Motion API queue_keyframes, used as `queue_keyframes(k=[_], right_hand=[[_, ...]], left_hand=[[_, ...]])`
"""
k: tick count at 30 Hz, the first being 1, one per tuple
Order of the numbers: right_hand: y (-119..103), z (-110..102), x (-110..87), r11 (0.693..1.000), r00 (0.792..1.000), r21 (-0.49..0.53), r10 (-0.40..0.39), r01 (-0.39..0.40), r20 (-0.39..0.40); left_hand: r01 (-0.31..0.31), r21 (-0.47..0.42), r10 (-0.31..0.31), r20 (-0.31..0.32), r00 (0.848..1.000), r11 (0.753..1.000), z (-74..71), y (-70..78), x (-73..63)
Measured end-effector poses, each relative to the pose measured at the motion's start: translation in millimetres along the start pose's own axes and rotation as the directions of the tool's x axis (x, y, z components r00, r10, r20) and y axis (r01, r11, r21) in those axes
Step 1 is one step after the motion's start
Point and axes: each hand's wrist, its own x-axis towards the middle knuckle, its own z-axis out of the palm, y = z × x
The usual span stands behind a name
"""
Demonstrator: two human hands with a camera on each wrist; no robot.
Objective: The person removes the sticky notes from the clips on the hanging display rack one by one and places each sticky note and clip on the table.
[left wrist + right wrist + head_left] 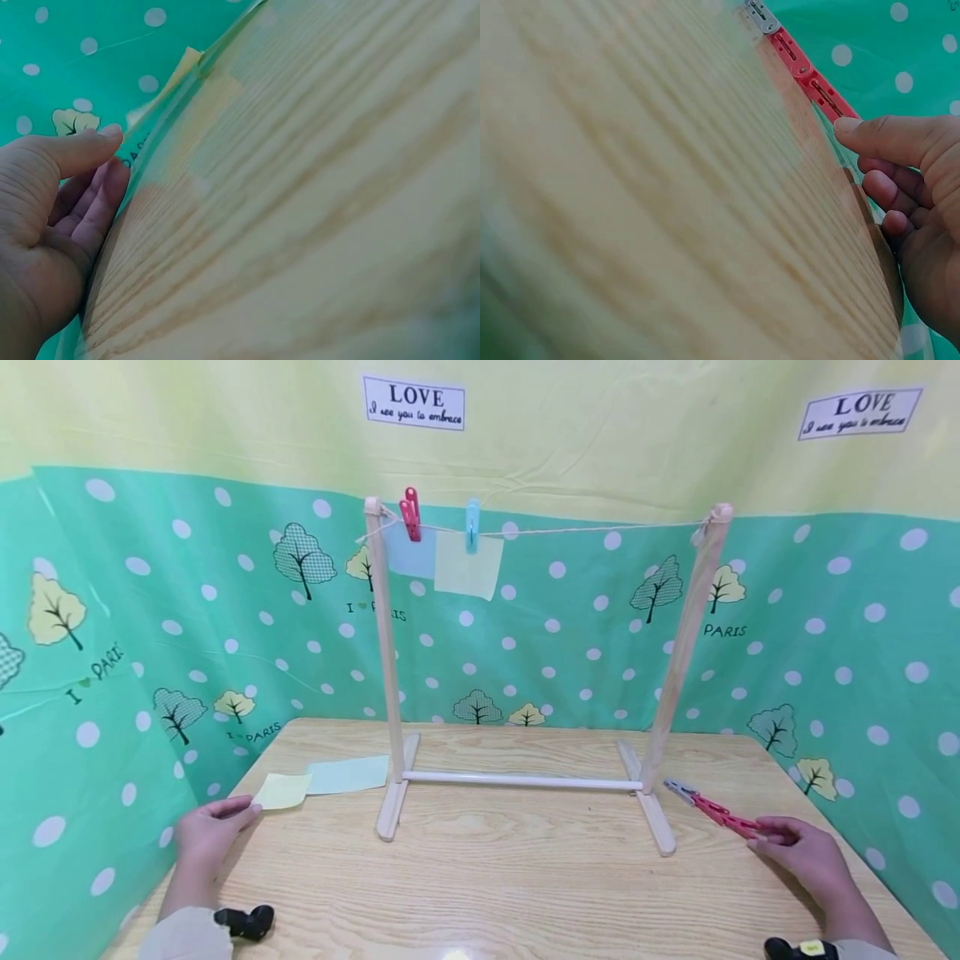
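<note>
At the table's left side, my left hand pinches the near corner of a small pale-yellow paper between thumb and fingers. Its far edge is lifted a little in the left wrist view, and it borders a light-blue paper on the tabletop. Over at the right, the thumb and fingers of my right hand pinch the near end of a red clothespin. It lies in a row with another red clothespin and a grey clothespin at the far end.
A wooden rack with a left post, a right post and a white crossbar stands between the hands. From its string hang a blue paper under a red clothespin and a cream paper under a blue clothespin.
</note>
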Motion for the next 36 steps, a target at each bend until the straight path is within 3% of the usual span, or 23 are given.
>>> queue_keyframes(k=[8, 13, 18, 23, 29, 36], right_hand=[[-3, 0, 0.1, 1.0, 1.0, -0.014, -0.008, 0.008, -0.015], [-8, -3, -4.6, 1.0, 0.999, 0.005, 0.004, -0.004, -0.042], [-20, -8, -8.7, 0.999, 0.997, 0.037, -0.016, 0.019, -0.079], [-32, -10, -11.9, 0.994, 0.991, 0.07, -0.071, 0.08, -0.115], [-49, -12, -15.9, 0.989, 0.987, 0.108, -0.091, 0.105, -0.131], [-68, -16, -21.3, 0.972, 0.983, 0.17, -0.139, 0.159, -0.124]], left_hand=[[0.008, -0.003, -0.008, -0.011, 1.0, 1.0, -1.7, 3.9, -3.7], [-0.02, -0.067, 0.02, -0.002, 1.0, 0.998, -4.7, 8.2, -8.5], [-0.04, -0.07, 0.04, 0.001, 0.999, 0.997, -5.5, 14.4, -11.9], [-0.084, -0.12, 0.09, 0.042, 0.995, 0.989, -4.4, 23.6, -16.8], [-0.169, -0.139, 0.182, 0.09, 0.979, 0.976, -3.5, 34.3, -23.8], [-0.21, -0.168, 0.231, 0.115, 0.966, 0.963, 0.8, 49.3, -29.6]])
